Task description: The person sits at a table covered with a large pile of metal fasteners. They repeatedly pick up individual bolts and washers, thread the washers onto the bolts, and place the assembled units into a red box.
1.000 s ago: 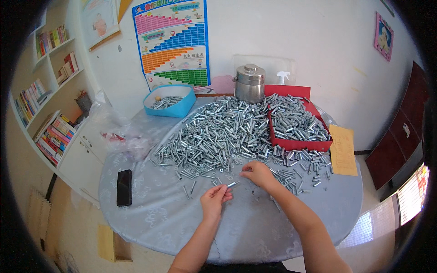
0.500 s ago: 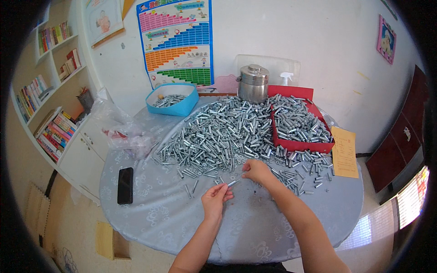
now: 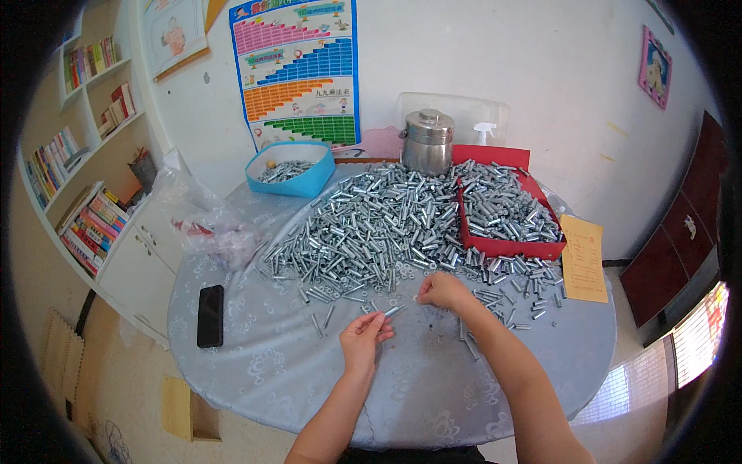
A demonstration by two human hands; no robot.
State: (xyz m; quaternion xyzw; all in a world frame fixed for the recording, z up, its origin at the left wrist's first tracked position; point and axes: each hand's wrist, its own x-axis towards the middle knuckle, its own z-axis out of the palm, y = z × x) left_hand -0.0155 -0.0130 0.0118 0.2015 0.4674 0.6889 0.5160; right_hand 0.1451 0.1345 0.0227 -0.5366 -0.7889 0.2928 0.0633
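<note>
My left hand [image 3: 366, 338] is closed in a pinch around a slim silver metal bolt [image 3: 394, 311], its tip pointing up and to the right over the near edge of a large heap of silver bolts and sleeves [image 3: 363, 232]. Just right of that tip, my right hand [image 3: 442, 292] has thumb and fingers pressed together. Something small and pale shows at its fingertips, too small to name. Small washers [image 3: 328, 293] lie scattered along the heap's front edge. Several loose bolts [image 3: 328, 316] rest on the grey tablecloth left of my left hand.
A red box [image 3: 514, 249] full of metal pieces stands at the right, beside a brown paper sheet [image 3: 583, 259]. Behind the heap are a steel canister [image 3: 429, 143] and a light-blue bin [image 3: 318, 179] holding more pieces. A black phone [image 3: 210, 316] and plastic bags [image 3: 205, 224] lie left.
My right hand has shifted slightly right, and loose pieces beside its forearm show more. The left hand keeps the bolt in nearly the same place.
</note>
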